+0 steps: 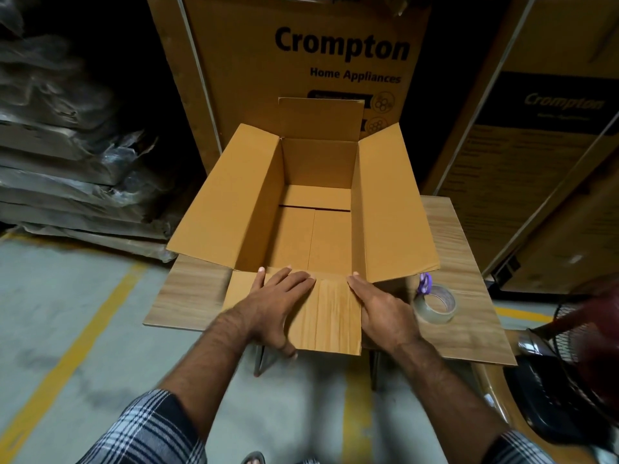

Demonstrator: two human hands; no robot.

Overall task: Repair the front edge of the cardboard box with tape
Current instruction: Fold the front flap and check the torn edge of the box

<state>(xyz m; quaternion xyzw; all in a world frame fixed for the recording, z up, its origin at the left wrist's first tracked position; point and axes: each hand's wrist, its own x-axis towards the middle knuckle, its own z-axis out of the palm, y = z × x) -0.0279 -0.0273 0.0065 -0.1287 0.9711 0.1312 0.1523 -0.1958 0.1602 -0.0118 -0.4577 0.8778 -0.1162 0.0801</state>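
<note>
While its long axis runs straight away from the person, the open brown cardboard box (315, 209) stands upright on a small wood-grain table (469, 316), mouth up, all four flaps spread. On the near flap (328, 316), which hangs toward the person, the left hand (278, 306) lies flat with fingers together, and the right hand (378, 309) presses its right edge, fingers extended. Right of the box, a roll of clear tape (434, 304) lies on the table, touching purple-handled scissors (424, 283) mostly hidden behind the box's flap. Any damage on the front edge is covered by the hands.
</note>
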